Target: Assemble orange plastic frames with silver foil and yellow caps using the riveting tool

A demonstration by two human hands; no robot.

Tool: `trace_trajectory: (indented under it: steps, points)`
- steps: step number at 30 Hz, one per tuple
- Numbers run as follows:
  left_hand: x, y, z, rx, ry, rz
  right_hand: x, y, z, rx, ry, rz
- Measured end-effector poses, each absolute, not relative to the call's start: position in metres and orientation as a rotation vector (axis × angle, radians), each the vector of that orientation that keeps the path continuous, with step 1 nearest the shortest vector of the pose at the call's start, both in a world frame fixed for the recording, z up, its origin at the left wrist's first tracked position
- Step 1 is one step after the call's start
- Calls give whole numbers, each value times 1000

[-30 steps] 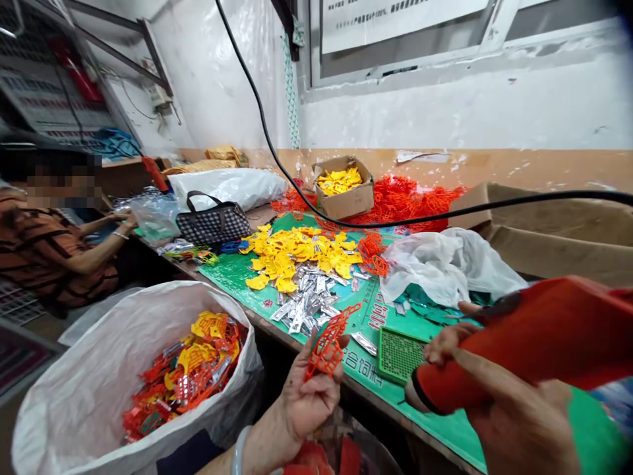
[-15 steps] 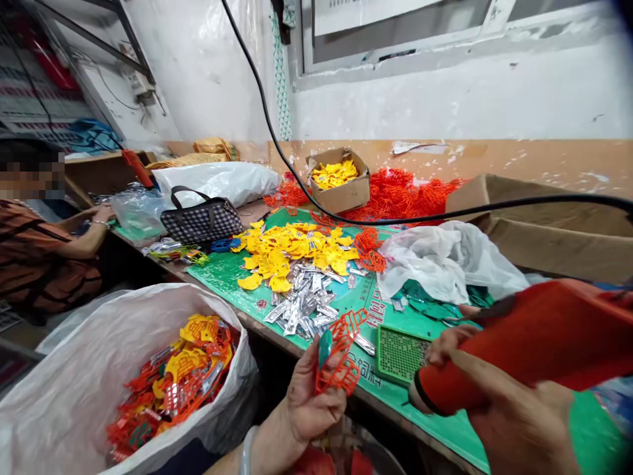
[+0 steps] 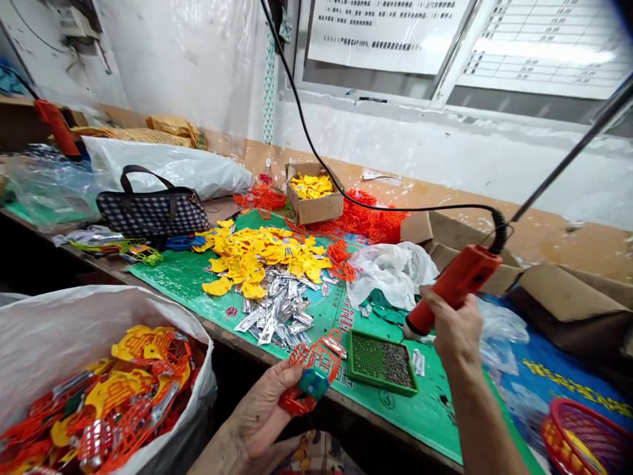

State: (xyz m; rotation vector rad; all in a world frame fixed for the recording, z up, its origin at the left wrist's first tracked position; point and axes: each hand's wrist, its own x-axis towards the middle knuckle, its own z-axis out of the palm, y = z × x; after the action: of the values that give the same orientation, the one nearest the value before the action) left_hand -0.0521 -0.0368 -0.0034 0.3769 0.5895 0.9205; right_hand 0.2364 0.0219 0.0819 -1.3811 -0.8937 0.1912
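My left hand (image 3: 260, 402) is closed on an orange lattice-like plastic part (image 3: 324, 351) with a shiny green piece (image 3: 313, 382) on it, just off the table's front edge. In my right hand (image 3: 457, 330) is a red electric screwdriver (image 3: 459, 280), its tip pointing down and left. A black cable (image 3: 445, 207) runs from its top end. Below and left of that tip lies a green perforated tray (image 3: 363, 359), its right half covered with small screws (image 3: 397, 364). Silver flat pieces (image 3: 281, 310) and yellow plastic parts (image 3: 262, 251) are heaped behind my left hand.
A white sack (image 3: 195, 323) of orange and yellow parts stands at the left. Farther back are a checked bag (image 3: 153, 211), a cardboard box (image 3: 316, 210) of yellow parts, orange parts (image 3: 370, 218) and a white plastic bag (image 3: 390, 267). A red basket (image 3: 588, 429) sits at lower right.
The view has turned right, and the person at the left is out of sight. My right hand has swung the screwdriver more upright, beyond the tray. The orange part in my left hand is tilted differently.
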Motion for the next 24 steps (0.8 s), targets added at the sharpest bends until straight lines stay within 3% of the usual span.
trace_trajectory:
  steps: [4,6,12,18,24]
  points:
    - [-56,-33,2,380,605,993,211,7,61,-1463,-1125,-427]
    - [-58,-29,4,376,644,1026,192,0,46,-1449,-1425,-542]
    - [-65,-19,1,305,837,1119,151,0,9,-1725,-2318,-126]
    - [-62,-15,-1,403,824,1098,140,10,-11,-1771,-2367,-95]
    - [-53,-7,3,549,806,1072,152,11,1,-1580,-2345,44]
